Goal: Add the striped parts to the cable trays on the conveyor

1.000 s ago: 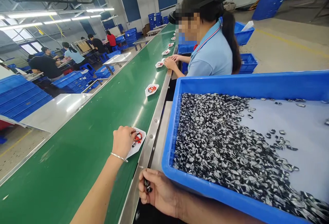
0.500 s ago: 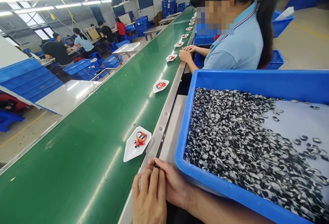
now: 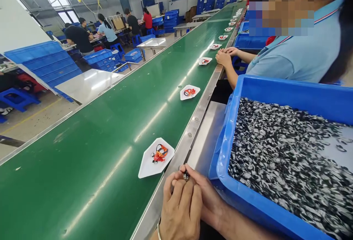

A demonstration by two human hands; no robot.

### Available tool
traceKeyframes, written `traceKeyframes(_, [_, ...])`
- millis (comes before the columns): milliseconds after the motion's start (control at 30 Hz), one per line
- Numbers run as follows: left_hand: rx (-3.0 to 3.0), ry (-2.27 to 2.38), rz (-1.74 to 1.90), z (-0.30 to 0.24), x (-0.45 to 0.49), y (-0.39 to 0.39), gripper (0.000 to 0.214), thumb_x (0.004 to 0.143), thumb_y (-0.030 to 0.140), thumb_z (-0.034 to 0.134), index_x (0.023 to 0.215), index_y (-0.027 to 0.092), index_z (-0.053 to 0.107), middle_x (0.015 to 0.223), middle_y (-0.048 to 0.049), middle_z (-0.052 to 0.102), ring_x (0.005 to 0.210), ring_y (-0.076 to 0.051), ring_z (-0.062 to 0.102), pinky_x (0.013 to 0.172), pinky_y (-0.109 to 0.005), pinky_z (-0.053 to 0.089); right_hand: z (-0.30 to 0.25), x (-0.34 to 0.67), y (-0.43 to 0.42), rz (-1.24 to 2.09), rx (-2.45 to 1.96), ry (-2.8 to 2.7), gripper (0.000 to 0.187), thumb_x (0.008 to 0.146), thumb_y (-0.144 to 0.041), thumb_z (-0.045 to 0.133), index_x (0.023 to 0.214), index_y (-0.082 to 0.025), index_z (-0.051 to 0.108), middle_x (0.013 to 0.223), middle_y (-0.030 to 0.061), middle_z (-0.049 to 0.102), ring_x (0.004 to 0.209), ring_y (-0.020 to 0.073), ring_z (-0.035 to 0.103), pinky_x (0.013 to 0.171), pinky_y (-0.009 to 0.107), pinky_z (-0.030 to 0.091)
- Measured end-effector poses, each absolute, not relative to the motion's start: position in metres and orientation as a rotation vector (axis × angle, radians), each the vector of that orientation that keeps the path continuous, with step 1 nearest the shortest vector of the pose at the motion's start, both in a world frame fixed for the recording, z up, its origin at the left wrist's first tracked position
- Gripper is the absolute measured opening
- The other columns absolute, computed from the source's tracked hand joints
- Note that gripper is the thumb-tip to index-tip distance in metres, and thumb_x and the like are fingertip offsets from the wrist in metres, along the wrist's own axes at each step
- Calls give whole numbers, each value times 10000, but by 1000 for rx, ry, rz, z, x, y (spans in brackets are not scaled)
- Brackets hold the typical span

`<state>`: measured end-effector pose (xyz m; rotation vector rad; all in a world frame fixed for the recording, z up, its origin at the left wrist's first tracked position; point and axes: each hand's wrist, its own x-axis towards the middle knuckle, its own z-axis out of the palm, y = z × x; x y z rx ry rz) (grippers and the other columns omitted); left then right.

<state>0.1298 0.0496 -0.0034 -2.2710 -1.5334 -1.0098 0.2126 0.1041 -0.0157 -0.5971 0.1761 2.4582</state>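
A small black-and-white striped piece [image 3: 185, 175] shows between my fingertips, beside the conveyor's metal edge. My right hand [image 3: 208, 192] comes from the right, its thumb and fingers closed on the piece. My left hand [image 3: 182, 205] lies across in front with curled fingers, also gripping at the piece; its fingertips are partly hidden. Just beyond my hands, a white angular tray [image 3: 146, 167] rests on the green belt [image 3: 104, 151]. In the tray lies a small heap [image 3: 160, 153] of orange-red and black items.
At the right stands a blue bin [image 3: 227, 151] heaped with similar black-and-white pieces [image 3: 270, 151]. More white trays [image 3: 190, 92] line the belt's right side. A co-worker in a light blue shirt [image 3: 289, 58] sits beyond the bin, hands [image 3: 224, 57] at the belt edge.
The view has swung left, so everything sits further right in the picture. My hands stay together by the belt edge; the striped piece now shows more clearly between the fingertips.
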Motion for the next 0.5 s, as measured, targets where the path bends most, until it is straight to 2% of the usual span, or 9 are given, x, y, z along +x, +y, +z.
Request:
traceKeyframes(133, [-2315, -1528, -1009, -3, 131, 48, 355, 874, 132, 290, 1064, 116, 589, 952, -118, 642, 999, -219, 533, 951, -442, 307, -12, 212, 104, 2430, -655, 95, 160, 761, -303, 638, 808, -171, 561, 757, 6, 581, 735, 100, 570, 745, 219, 437])
traceKeyframes(300, [-2391, -1633, -1183, -5, 131, 42, 304, 900, 169, 303, 980, 159, 597, 775, -43, 610, 784, -151, 527, 914, -409, 331, -13, 212, 104, 2446, -669, 42, 195, 759, -334, 636, 835, -178, 547, 735, -11, 564, 735, 107, 566, 721, 238, 434])
traceKeyframes(500, [-2414, -1503, -1216, -1, 132, 42, 213, 881, 160, 390, 934, 158, 596, 696, -19, 576, 717, -136, 496, 847, -375, 370, -21, 209, 102, 2368, -678, -83, 272, 705, -367, 687, 806, -172, 528, 639, -31, 531, 594, 84, 516, 623, 213, 408])
